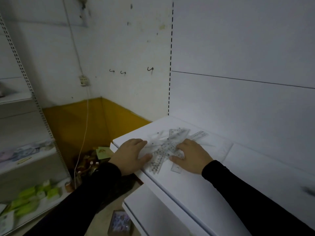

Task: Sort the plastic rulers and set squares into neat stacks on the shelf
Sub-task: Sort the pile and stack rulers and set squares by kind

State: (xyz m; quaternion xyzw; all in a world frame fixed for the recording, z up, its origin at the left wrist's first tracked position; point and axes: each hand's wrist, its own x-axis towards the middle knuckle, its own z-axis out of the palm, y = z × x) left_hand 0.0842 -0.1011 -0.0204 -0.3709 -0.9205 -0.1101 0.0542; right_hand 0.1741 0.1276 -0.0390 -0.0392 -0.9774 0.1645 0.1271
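A loose heap of clear plastic rulers and set squares (167,142) lies criss-crossed at the left end of the white shelf (196,181). One straight ruler (198,134) sticks out toward the back right. My left hand (131,155) lies flat on the shelf's left edge, fingers straight, its thumb touching the heap's left side. My right hand (191,155) rests on the heap's right side with fingers bent down onto the plastic. A ruler end (176,167) pokes out from under its thumb. Whether any piece is pinched is unclear.
The shelf's white back panel (238,99) rises behind the heap. A lower shelf (153,210) juts out below. To the left stand racks with green packets (34,196), a white cable (83,142) and clutter on the floor (88,160).
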